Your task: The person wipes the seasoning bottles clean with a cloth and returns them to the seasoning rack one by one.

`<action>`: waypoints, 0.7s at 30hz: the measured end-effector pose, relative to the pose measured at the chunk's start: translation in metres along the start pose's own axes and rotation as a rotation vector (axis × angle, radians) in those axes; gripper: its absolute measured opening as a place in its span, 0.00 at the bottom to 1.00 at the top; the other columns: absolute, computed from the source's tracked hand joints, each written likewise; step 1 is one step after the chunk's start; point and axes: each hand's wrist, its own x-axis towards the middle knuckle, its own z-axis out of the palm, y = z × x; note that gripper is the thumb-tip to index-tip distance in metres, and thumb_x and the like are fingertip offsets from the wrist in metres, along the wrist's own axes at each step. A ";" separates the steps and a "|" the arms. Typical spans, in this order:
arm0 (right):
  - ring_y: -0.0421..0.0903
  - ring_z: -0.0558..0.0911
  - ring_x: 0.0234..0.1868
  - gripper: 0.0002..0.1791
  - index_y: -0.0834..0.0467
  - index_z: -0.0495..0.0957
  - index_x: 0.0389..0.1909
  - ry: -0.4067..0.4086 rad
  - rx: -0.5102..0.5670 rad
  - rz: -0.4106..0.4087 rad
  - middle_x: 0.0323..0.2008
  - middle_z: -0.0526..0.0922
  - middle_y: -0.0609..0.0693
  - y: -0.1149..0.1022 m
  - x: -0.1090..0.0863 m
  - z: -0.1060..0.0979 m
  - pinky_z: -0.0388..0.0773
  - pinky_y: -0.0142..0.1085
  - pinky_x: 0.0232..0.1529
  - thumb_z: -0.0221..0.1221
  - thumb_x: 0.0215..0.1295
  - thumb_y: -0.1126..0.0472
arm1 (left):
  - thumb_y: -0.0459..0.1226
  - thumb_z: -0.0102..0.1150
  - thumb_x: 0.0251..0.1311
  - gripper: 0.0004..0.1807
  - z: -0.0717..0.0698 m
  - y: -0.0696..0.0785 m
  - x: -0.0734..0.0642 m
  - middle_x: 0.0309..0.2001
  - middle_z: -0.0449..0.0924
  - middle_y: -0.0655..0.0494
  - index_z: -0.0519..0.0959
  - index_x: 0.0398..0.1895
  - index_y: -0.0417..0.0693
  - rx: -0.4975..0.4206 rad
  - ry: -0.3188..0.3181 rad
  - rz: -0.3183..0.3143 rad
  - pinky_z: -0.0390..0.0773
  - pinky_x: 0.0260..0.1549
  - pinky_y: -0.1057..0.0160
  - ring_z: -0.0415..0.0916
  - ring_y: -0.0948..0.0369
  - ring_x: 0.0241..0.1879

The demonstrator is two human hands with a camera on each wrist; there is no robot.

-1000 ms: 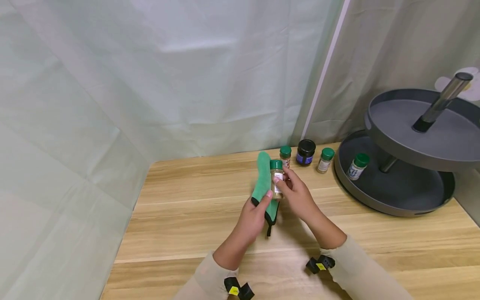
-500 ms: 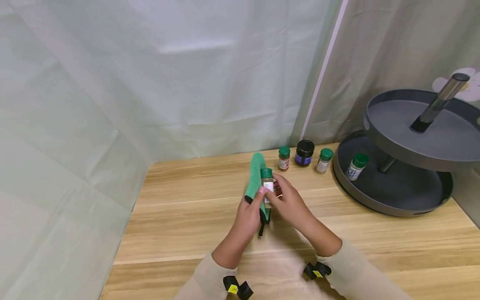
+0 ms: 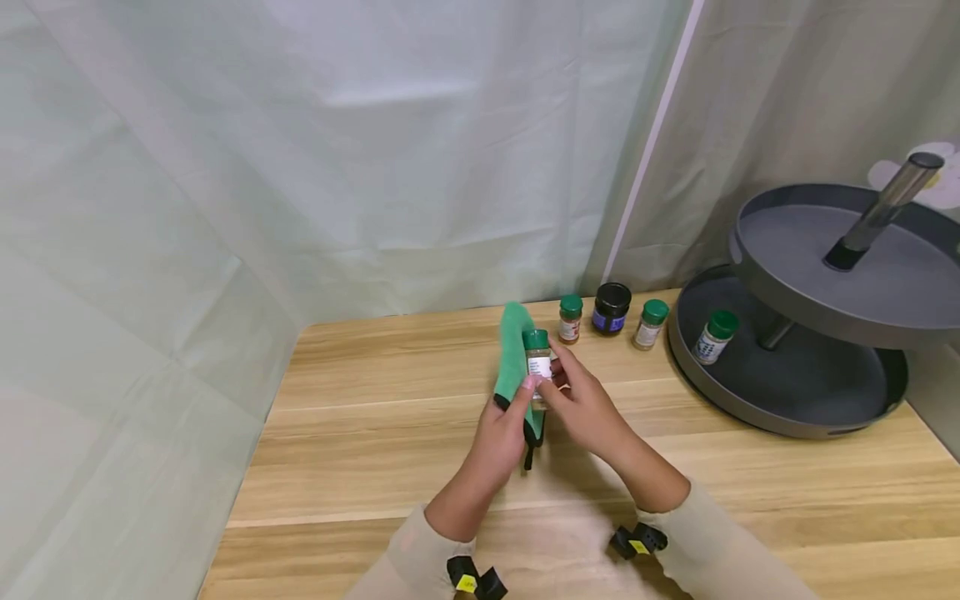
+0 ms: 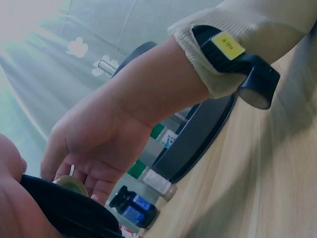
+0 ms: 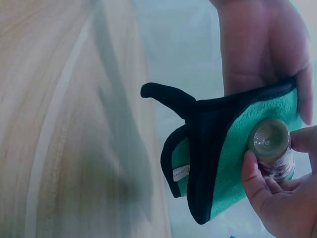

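My left hand [image 3: 501, 435] grips a green cloth [image 3: 513, 354] with black edging and a black loop, its thumb reaching over to the jar. In my right hand [image 3: 588, 408], a small clear spice jar [image 3: 538, 367] with a green lid and white label is held upright against the cloth. The right wrist view shows the jar's round base [image 5: 269, 141] between thumb and fingers, with the green fabric [image 5: 235, 163] behind it. Dark edging [image 4: 69, 210] hides most of the jar in the left wrist view. Both hands are above the wooden table.
Behind the hands stand a red-labelled spice jar [image 3: 570, 320], a black-lidded dark jar [image 3: 611, 308] and another green-lidded jar [image 3: 650, 325]. At right, a grey two-tier turntable [image 3: 795, 421] holds one spice jar [image 3: 716, 337] on its lower tier. Curtains hang behind the table [image 3: 360, 467].
Both hands have shifted slightly left with the cloth and the spice jar. The jar's label looks turned a little, and the red-labelled jar behind is now fully visible.
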 end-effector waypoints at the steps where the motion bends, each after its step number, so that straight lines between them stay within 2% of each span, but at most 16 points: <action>1: 0.49 0.78 0.48 0.35 0.57 0.55 0.79 0.008 0.003 0.003 0.51 0.77 0.59 0.001 0.001 -0.001 0.80 0.32 0.44 0.56 0.76 0.57 | 0.56 0.47 0.75 0.32 0.001 0.000 -0.001 0.70 0.71 0.52 0.63 0.76 0.55 0.012 -0.009 0.001 0.61 0.74 0.47 0.63 0.56 0.72; 7: 0.51 0.79 0.48 0.37 0.55 0.55 0.79 0.068 0.035 0.031 0.50 0.77 0.59 0.004 0.005 -0.006 0.80 0.31 0.43 0.57 0.75 0.54 | 0.53 0.47 0.76 0.33 0.006 0.000 -0.005 0.73 0.67 0.49 0.58 0.78 0.52 0.046 -0.056 0.011 0.61 0.74 0.46 0.62 0.53 0.73; 10: 0.51 0.79 0.48 0.38 0.56 0.55 0.79 0.069 0.037 0.027 0.50 0.77 0.60 0.005 0.006 -0.005 0.80 0.31 0.43 0.58 0.74 0.55 | 0.53 0.48 0.76 0.34 0.006 -0.002 -0.004 0.74 0.66 0.51 0.56 0.79 0.55 0.043 -0.059 0.016 0.59 0.75 0.46 0.61 0.54 0.74; 17: 0.49 0.79 0.46 0.38 0.56 0.56 0.79 0.035 -0.003 0.008 0.49 0.78 0.59 0.004 0.002 0.004 0.80 0.34 0.45 0.60 0.72 0.60 | 0.57 0.47 0.75 0.33 0.001 -0.002 -0.001 0.73 0.68 0.56 0.55 0.79 0.66 0.035 -0.009 0.023 0.60 0.75 0.49 0.63 0.58 0.72; 21: 0.48 0.80 0.45 0.38 0.54 0.56 0.79 -0.006 -0.027 -0.012 0.49 0.79 0.58 0.003 -0.001 0.008 0.81 0.35 0.45 0.60 0.73 0.59 | 0.57 0.47 0.75 0.34 -0.004 -0.001 0.002 0.70 0.71 0.52 0.57 0.79 0.60 0.021 0.029 0.006 0.62 0.74 0.49 0.66 0.57 0.69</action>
